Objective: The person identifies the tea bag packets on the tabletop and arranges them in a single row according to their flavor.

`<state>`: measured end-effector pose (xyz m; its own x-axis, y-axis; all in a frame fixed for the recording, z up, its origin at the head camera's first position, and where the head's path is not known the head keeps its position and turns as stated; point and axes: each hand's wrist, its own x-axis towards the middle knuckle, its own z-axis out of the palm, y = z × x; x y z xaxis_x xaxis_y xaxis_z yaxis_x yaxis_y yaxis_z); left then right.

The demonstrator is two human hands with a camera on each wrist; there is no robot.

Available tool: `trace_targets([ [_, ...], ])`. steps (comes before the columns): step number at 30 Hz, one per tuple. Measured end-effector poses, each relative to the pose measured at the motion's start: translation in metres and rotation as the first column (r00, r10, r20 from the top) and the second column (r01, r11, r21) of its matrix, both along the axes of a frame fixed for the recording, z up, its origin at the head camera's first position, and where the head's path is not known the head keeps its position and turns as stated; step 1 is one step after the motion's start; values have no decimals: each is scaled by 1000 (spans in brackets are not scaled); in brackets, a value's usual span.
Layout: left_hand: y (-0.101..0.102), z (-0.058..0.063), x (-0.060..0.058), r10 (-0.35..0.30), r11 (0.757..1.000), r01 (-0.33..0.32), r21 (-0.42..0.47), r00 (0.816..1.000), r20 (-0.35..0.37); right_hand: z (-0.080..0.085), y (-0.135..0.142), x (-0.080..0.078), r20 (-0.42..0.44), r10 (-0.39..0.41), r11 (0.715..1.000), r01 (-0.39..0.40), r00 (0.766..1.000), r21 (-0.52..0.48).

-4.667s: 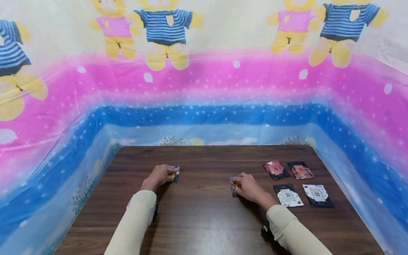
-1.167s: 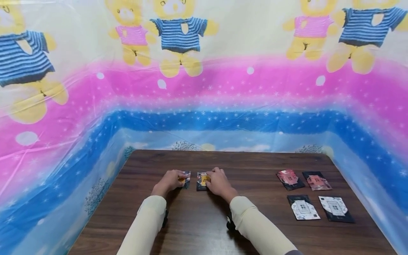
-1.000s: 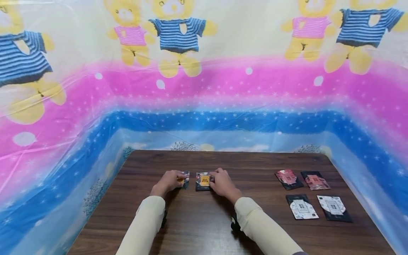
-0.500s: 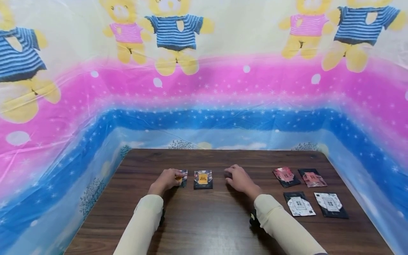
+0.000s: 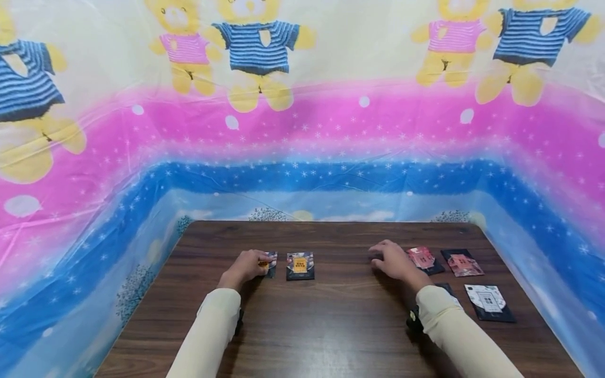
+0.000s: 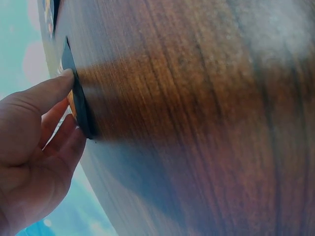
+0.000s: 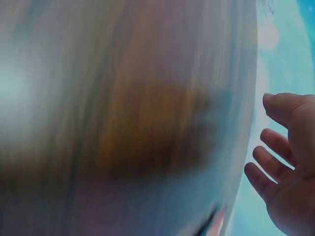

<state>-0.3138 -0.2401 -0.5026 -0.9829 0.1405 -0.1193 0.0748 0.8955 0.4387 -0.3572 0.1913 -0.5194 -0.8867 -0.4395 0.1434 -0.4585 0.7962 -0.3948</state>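
Note:
A small flat sachet (image 5: 271, 264) with a dark edge and orange label lies at the left of the table, partly hidden under my left hand (image 5: 246, 266). The left wrist view shows thumb and fingers at the edges of that sachet (image 6: 78, 101), pinching it. Just right of it lies a matching orange-labelled sachet (image 5: 300, 265), untouched. My right hand (image 5: 394, 260) holds nothing; its fingers are spread and loosely bent above the table. Beside it is a red and black sachet (image 5: 422, 258), its near side overlapped by the hand.
Another red sachet (image 5: 462, 262) lies farther right. In front are a white and black sachet (image 5: 489, 302) and a second one (image 5: 444, 287), mostly hidden by the right sleeve. The wooden table (image 5: 321, 325) is bordered by a patterned cloth (image 5: 331, 121).
My right hand slid an orange-labelled sachet left beside the other one, let go, and moved right toward the red sachets. My left hand stays on its sachet.

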Motion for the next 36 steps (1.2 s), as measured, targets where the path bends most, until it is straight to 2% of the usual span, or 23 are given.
trace_targets([
  [5,-4,-2,-1,27,1000,-27,12,1000,12,1,36,-10,17,-16,999,16,1000,29],
  [11,-4,-5,1,28,999,-29,21,999,28,-4,74,-17,30,-60,994,57,998,92],
  [15,-3,-5,2,31,999,-31,21,999,33,-8,90,-19,37,-42,991,37,998,131],
  [20,-2,-6,0,9,1000,-10,4,1000,24,-5,101,-18,58,-19,988,10,998,154],
  [24,-1,-5,-1,-1,1000,1,-3,1000,22,-3,106,-18,100,-37,987,21,994,159],
  [30,0,-2,-1,14,1000,-14,2,999,33,-6,111,-16,202,-91,989,65,975,130],
  [36,-2,0,-1,24,1000,-25,9,999,40,-9,111,-13,176,-88,992,70,980,103],
])
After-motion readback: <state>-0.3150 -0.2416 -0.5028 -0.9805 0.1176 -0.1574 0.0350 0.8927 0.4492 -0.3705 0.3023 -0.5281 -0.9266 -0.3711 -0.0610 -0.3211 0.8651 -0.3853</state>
